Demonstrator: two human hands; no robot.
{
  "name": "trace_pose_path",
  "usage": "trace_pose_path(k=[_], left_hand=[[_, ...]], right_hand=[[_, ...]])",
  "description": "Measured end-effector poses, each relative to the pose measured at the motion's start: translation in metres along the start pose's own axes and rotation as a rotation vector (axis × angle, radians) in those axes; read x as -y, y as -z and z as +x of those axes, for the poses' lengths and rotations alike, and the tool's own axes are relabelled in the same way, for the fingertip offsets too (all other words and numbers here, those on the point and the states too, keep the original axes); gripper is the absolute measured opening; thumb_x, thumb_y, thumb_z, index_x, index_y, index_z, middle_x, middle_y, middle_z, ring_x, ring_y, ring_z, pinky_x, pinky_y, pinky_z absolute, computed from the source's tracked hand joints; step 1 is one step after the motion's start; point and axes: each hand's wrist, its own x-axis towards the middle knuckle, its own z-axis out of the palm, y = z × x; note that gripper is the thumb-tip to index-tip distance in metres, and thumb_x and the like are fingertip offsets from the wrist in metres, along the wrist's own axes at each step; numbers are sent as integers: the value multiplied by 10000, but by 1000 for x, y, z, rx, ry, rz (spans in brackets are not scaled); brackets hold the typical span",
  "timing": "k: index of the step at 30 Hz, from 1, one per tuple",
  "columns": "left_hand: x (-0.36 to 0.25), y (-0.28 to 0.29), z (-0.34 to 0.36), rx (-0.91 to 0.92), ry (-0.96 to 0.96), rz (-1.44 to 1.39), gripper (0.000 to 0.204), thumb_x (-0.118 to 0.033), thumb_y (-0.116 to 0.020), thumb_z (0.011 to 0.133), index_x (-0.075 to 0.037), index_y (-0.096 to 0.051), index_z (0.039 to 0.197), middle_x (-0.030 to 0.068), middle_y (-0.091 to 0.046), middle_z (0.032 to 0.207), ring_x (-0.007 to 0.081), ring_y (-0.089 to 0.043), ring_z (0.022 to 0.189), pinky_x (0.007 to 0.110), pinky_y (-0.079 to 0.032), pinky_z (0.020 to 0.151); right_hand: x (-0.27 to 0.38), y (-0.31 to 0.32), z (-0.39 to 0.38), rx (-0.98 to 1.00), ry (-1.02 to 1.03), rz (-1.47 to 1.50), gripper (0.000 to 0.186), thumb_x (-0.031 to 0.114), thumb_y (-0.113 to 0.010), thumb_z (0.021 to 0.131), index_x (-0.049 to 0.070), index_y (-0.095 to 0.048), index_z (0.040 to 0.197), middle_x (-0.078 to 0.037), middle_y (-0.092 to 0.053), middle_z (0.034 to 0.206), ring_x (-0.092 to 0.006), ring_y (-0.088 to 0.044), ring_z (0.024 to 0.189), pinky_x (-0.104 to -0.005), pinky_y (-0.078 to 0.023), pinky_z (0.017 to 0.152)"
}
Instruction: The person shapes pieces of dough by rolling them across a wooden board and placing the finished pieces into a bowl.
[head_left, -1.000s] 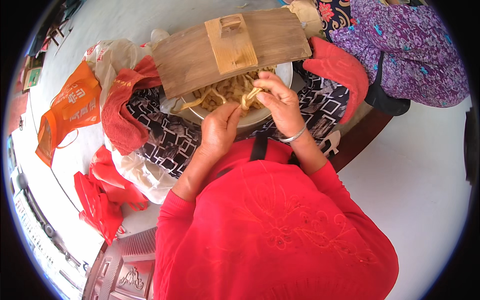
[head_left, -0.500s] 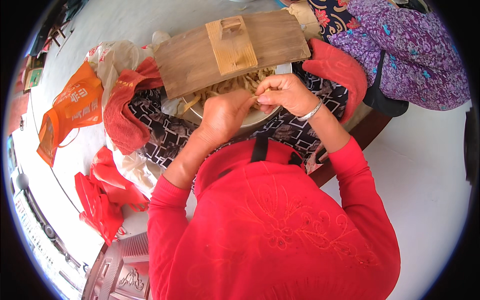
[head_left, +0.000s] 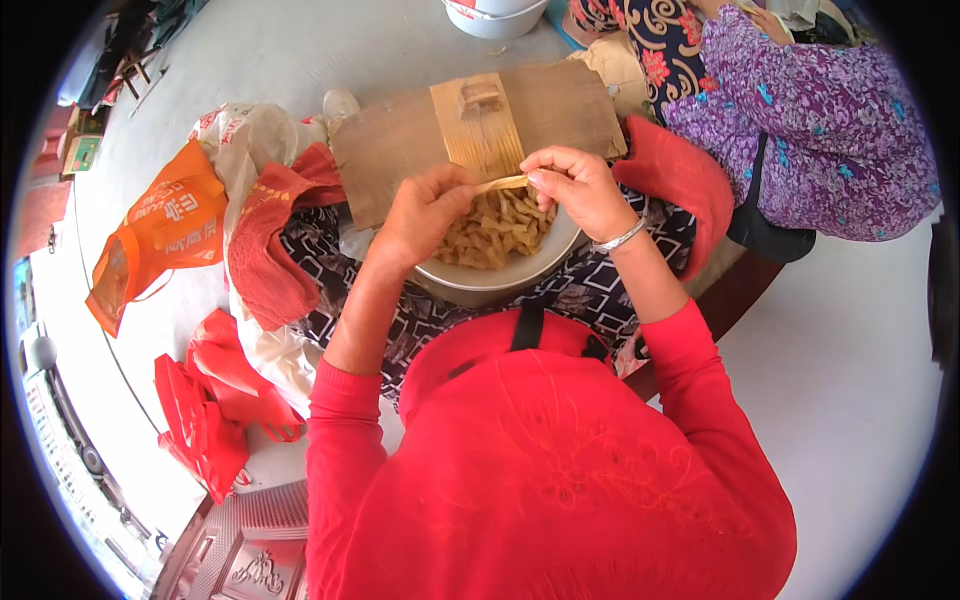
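Observation:
A pale yellow, limp-looking strip (head_left: 500, 184) stretches between my left hand (head_left: 425, 212) and my right hand (head_left: 580, 198), each closed on an end of it. My right hand wears a silver bangle. Beneath them a white round basin (head_left: 500, 283) holds several tan, crinkled pieces (head_left: 488, 240); the strip is held over its far part. A brown wooden board (head_left: 560, 110), with a lighter block (head_left: 470, 130) on it, lies across the far side of the basin, just beyond my fingers.
Red towels (head_left: 680, 175) lie either side, over patterned cloth. Orange (head_left: 165, 240) and red (head_left: 215, 390) bags are at left. A white bucket (head_left: 495, 15) stands at the top. At upper right a person in purple floral clothing (head_left: 820, 180) sits close by, one hand (head_left: 770, 25) showing.
My hands have moved up toward the board and apart; the strip, bunched or looped earlier, is now drawn out straight. The view has shifted, putting board and basin lower and showing the bucket.

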Motion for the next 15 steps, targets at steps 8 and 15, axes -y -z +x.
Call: trace_pose_path(k=[8,15], left_hand=[[-14,10,25,-175,74,40,94,-121,-585,910,-53,-644,936,-47,-557,709,5,-399,535,190,-292,460],[14,10,44,-346,-137,614,135,-142,-591,882,-17,-633,909,81,-612,736,205,-556,624,350,-448,582]], right_hand=[[1,-13,30,-200,209,-363,114,98,-626,883,5,-648,944,-7,-578,679,-65,-524,631,-245,-441,588],[-8,-19,36,-264,475,-829,40,68,-624,836,29,-625,845,-98,-599,731,-242,-587,659,-343,-467,614]])
